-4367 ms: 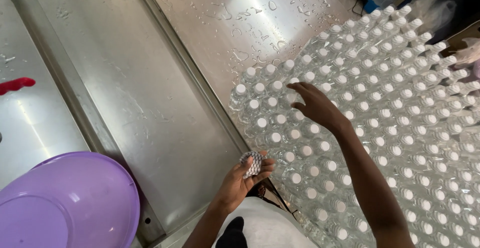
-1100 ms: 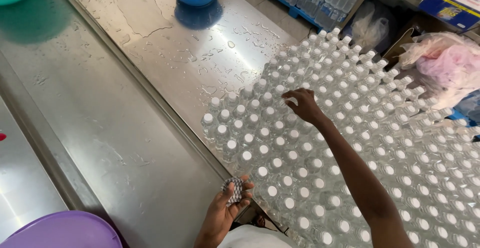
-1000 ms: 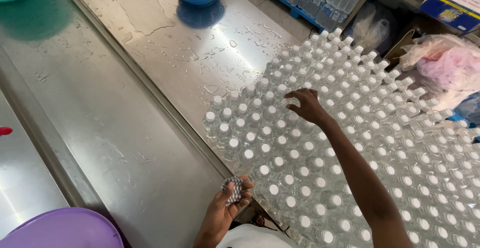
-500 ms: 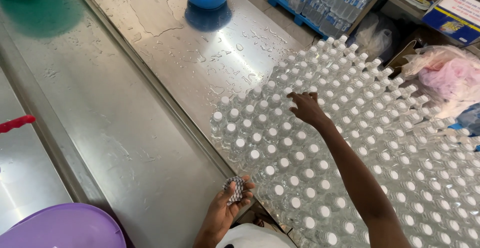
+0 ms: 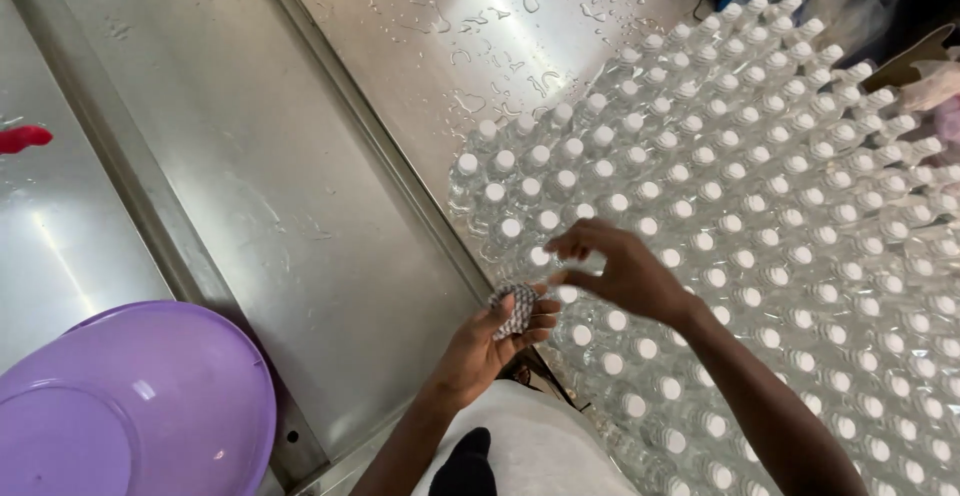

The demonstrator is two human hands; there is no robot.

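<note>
a small patterned bundle (image 5: 516,308) is clenched in the left hand (image 5: 480,351) beside the capped bottles (image 5: 740,216), within reach of the right hand (image 5: 625,271), whose grip is pinched, on what cannot be told.

capped bottles (image 5: 760,186), left hand (image 5: 485,341) gripping wad (image 5: 516,308)

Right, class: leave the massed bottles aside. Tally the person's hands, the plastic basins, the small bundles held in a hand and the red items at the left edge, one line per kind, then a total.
Hands: 2, the left hand and the right hand
Purple basin: 1
Patterned bundle held in the left hand: 1
Red item, cut off by the edge: 1
Total: 5
</note>
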